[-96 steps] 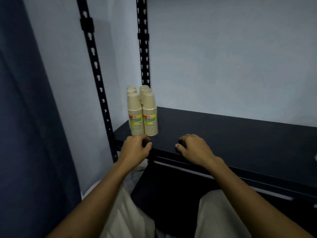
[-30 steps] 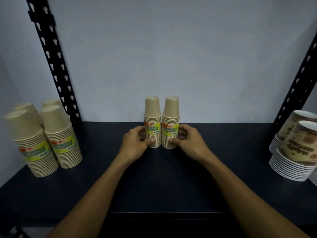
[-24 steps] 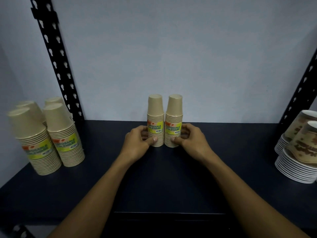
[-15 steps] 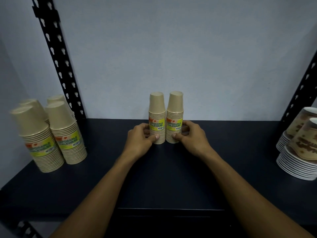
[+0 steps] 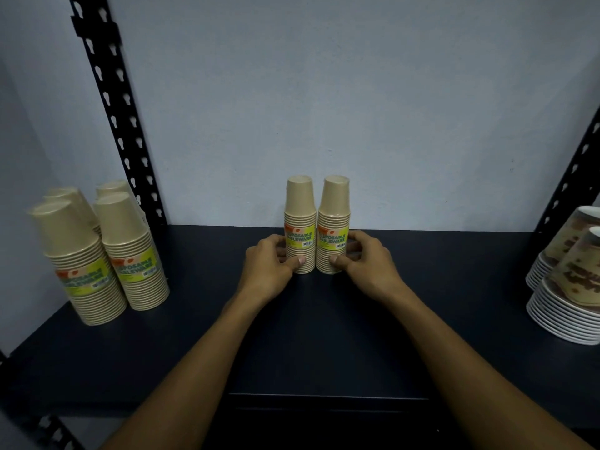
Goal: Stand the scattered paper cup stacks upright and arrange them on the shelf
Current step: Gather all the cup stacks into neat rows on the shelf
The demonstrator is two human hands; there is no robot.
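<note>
Two tan paper cup stacks stand upright, mouths down, side by side at the middle back of the dark shelf. My left hand grips the base of the left stack. My right hand grips the base of the right stack. The two stacks touch each other, and each carries a yellow-green label facing me. Their bottoms rest on the shelf, close to the pale wall behind.
Several more tan cup stacks stand grouped at the shelf's left end beside a black perforated upright. At the right end are patterned white-rimmed cup stacks and another black upright.
3.2 s ago my hands rested empty on the shelf's left front edge. Since one second ago both hands have stayed on the two middle stacks, which slid slightly back toward the wall.
</note>
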